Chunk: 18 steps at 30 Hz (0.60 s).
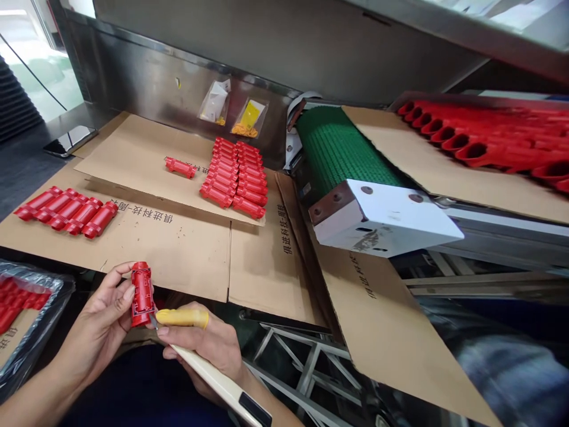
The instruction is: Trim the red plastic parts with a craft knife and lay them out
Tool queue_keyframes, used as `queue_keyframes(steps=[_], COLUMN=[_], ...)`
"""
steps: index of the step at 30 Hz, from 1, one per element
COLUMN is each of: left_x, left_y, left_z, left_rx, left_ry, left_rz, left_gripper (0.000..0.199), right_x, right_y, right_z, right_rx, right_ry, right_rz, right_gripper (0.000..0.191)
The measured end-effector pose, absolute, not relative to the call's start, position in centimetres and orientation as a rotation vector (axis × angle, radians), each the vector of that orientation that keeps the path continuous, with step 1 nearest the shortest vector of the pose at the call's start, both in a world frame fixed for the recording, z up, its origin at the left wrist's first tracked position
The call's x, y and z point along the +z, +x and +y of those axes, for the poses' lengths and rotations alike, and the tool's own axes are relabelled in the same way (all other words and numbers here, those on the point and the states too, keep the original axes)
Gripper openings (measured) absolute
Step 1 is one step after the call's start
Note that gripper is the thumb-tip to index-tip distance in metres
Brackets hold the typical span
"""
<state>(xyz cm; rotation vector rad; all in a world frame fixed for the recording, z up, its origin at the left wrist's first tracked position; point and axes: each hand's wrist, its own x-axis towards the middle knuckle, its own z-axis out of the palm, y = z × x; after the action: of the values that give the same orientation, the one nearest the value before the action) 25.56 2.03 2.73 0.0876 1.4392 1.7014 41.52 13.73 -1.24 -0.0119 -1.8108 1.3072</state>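
Between the thumb and fingers of my left hand (109, 305) a red ribbed plastic tube part (142, 290) is held nearly upright. My right hand (213, 341) grips a cream-handled knife (208, 373), and its short metal tip meets the lower end of the red part. A yellow finger cot (184, 318) covers the right index finger. Beyond my hands, a short row of red parts (69, 210) lies on the cardboard at the left. A stacked double column of red parts (235, 175) rests on a cardboard sheet, with a single red part (180, 167) lying apart from it.
A green conveyor belt (347, 145) with a white metal end bracket (382, 219) stands to the right. Larger red tubes (484, 139) lie on cardboard there. A plastic-lined box (33, 350) holds red parts at lower left. Two small bags (249, 117) lean at the back near a phone (71, 140).
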Motion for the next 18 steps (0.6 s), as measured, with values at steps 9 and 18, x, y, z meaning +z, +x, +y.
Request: queue_keyframes(steps=[9,18], left_x=[3.6,2.99], left_y=[26.05,25.52], left_z=[2.19,1.88], left_rx=[1.702,1.687], left_ry=[0.117,0.126], left_rz=[1.46,1.419], left_gripper=[0.047,0.051], right_x=[-1.07,-0.55], right_y=[41.6,41.98], right_z=[13.53,13.7], right_rx=[1.384,1.441], right_ry=[-0.056,-0.095], right_rz=[-1.804,-1.803], right_gripper=[0.026,0.021])
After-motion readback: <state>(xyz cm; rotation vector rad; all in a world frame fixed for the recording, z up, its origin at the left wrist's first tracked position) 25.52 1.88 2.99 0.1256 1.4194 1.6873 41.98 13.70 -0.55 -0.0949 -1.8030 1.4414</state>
